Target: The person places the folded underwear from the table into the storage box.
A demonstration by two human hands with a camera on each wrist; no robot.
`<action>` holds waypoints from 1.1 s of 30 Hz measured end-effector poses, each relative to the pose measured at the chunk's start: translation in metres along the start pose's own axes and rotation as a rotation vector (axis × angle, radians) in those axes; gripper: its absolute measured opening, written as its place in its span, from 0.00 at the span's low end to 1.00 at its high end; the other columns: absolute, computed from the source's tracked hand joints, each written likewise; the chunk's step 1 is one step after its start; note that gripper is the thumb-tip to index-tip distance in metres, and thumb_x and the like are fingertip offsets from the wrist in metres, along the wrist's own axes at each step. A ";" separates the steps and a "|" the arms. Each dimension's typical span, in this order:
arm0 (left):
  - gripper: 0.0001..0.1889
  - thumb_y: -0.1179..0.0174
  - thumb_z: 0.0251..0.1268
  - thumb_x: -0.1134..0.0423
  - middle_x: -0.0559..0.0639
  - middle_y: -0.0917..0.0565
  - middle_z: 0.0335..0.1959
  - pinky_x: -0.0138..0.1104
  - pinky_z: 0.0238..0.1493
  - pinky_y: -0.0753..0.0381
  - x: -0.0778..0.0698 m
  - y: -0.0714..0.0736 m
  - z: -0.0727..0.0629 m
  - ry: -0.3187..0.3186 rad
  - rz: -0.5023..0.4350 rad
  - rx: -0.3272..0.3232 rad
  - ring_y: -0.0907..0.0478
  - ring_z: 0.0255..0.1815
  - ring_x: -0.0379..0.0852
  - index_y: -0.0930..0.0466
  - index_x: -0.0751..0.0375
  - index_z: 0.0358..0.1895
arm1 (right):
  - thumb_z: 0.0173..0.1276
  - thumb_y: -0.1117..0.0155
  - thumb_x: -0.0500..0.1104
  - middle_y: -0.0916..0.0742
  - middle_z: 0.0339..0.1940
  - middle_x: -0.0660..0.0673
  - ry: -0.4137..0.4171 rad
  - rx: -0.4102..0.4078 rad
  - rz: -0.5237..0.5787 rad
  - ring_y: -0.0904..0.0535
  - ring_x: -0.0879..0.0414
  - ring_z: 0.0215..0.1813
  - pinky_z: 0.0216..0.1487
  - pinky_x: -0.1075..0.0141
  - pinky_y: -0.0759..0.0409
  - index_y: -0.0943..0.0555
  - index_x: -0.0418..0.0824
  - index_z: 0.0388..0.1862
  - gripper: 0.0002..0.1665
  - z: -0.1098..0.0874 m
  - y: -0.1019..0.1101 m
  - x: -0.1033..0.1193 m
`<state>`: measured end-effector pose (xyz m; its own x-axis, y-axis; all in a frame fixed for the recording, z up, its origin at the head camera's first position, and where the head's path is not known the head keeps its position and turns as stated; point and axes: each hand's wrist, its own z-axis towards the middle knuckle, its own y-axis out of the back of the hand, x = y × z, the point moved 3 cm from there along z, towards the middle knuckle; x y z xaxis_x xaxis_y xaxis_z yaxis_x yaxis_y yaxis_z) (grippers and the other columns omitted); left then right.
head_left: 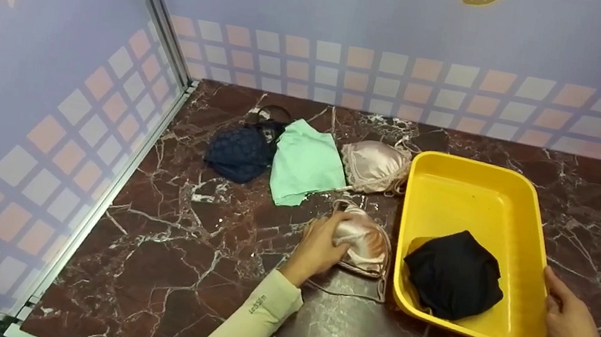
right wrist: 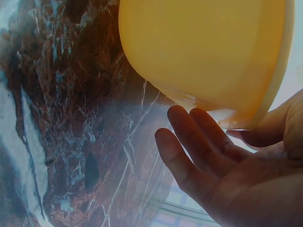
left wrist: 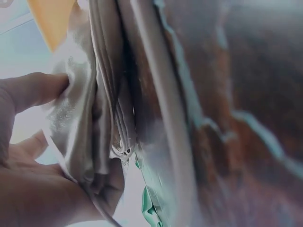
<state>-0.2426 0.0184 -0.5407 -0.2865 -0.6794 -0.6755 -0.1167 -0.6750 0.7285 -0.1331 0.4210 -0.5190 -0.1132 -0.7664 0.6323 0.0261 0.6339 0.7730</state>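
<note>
My left hand [head_left: 323, 243] pinches a shiny beige satin bra [head_left: 364, 242] lying left of the yellow bin; its thin strap trails on the tabletop. In the left wrist view, the thumb presses one side of the satin cup [left wrist: 75, 111], with fingers behind it. My right hand [head_left: 575, 320] is at the bin's right side, its thumb at the rim and its loosely extended fingers [right wrist: 177, 156] beside the outer wall. Inside the yellow bin [head_left: 479, 203] lies a bunched black cloth garment [head_left: 455, 275], near the front.
Behind the left hand lie a navy lace bra [head_left: 240, 152], a mint green folded garment [head_left: 306, 163] and a pale pink lace-edged bra [head_left: 376, 166] in a row. Patterned panels [head_left: 361, 15] enclose the dark red marble tabletop [head_left: 152, 265] at the back and sides.
</note>
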 end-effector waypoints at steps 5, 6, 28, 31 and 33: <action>0.28 0.33 0.53 0.67 0.49 0.20 0.45 0.42 0.52 0.32 0.000 0.004 0.000 -0.061 -0.077 -0.011 0.27 0.47 0.47 0.27 0.47 0.59 | 0.76 0.63 0.35 0.38 0.65 0.20 -0.002 0.013 -0.023 0.29 0.33 0.44 0.30 0.62 0.32 0.51 0.34 0.74 0.30 0.001 0.001 0.000; 0.28 0.33 0.53 0.68 0.50 0.20 0.47 0.42 0.52 0.32 0.000 0.005 0.000 -0.080 -0.091 -0.010 0.26 0.48 0.47 0.27 0.48 0.59 | 0.76 0.63 0.36 0.38 0.65 0.20 -0.003 0.017 -0.027 0.30 0.33 0.46 0.31 0.61 0.32 0.51 0.34 0.74 0.30 0.001 0.001 0.000; 0.28 0.37 0.53 0.77 0.48 0.24 0.57 0.34 0.62 0.36 -0.036 0.065 -0.007 -0.333 -0.306 -0.175 0.31 0.61 0.42 0.28 0.56 0.60 | 0.77 0.65 0.38 0.40 0.64 0.18 -0.031 0.025 0.016 0.29 0.40 0.30 0.20 0.62 0.32 0.53 0.36 0.75 0.30 -0.001 -0.001 0.000; 0.29 0.38 0.53 0.77 0.48 0.23 0.57 0.34 0.63 0.37 -0.046 0.072 -0.008 -0.363 -0.331 -0.187 0.31 0.61 0.41 0.29 0.57 0.60 | 0.77 0.65 0.38 0.40 0.64 0.18 -0.026 0.021 0.010 0.30 0.45 0.26 0.19 0.62 0.32 0.53 0.36 0.75 0.30 -0.001 -0.001 0.001; 0.29 0.38 0.52 0.78 0.49 0.23 0.57 0.34 0.63 0.37 -0.052 0.075 -0.008 -0.388 -0.348 -0.195 0.31 0.61 0.42 0.29 0.58 0.60 | 0.77 0.65 0.38 0.39 0.64 0.17 -0.021 0.018 0.007 0.29 0.45 0.27 0.19 0.62 0.32 0.53 0.36 0.75 0.30 -0.001 -0.001 0.001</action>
<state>-0.2284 0.0008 -0.4519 -0.5960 -0.2760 -0.7541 -0.0996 -0.9064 0.4104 -0.1319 0.4194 -0.5191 -0.1337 -0.7594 0.6367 0.0092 0.6415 0.7670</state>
